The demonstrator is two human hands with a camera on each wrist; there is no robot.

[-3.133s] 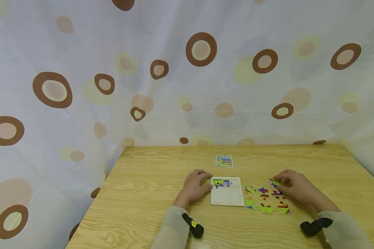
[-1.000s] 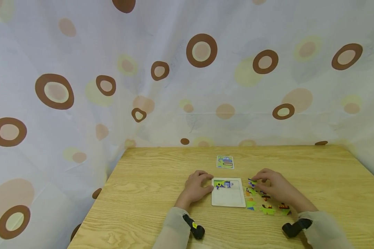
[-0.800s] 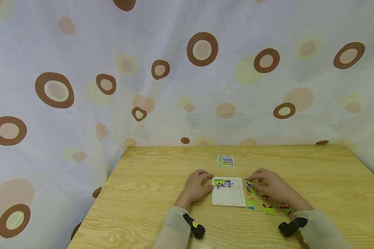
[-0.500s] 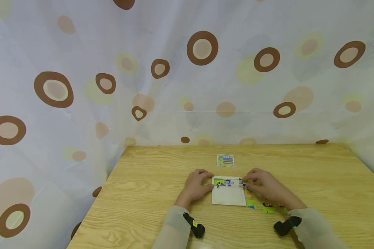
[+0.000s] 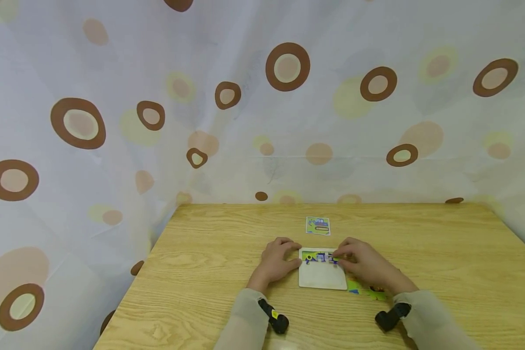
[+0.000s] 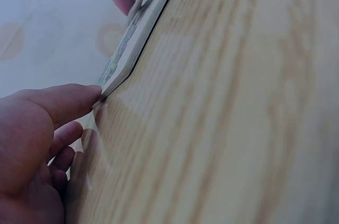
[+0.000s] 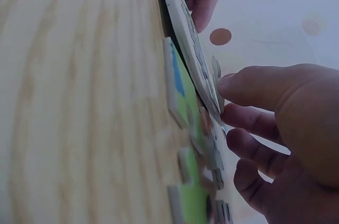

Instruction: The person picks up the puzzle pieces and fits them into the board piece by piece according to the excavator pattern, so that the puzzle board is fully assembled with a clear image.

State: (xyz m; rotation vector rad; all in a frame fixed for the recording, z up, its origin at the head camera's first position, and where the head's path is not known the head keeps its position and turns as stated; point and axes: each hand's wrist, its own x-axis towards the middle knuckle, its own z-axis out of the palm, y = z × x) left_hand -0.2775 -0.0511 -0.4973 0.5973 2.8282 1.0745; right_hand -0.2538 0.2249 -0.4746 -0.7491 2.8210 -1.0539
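Note:
A white puzzle tray (image 5: 322, 279) lies flat on the table, with joined jigsaw pieces (image 5: 313, 257) along its upper left. My left hand (image 5: 276, 262) touches the tray's left side with thumb and index fingertip; in the left wrist view the thumb (image 6: 74, 99) lies straight against the tray corner. Over the tray's upper right, my right hand (image 5: 362, 262) pinches a jigsaw piece (image 5: 335, 259) between thumb and fingers. That piece (image 7: 216, 73) stands tilted at the tray rim in the right wrist view. Whether it touches the joined pieces, I cannot tell.
Loose jigsaw pieces (image 5: 353, 286) lie right of the tray, several partly hidden under my right hand. A small printed card (image 5: 318, 226) with a digger picture lies behind the tray. A patterned curtain (image 5: 245, 175) hangs behind the wooden table (image 5: 192, 291).
My right hand has picked up a jigsaw piece from the far right of the loose group and carried it left over the tray's upper right. My left hand has stayed at the tray's left side.

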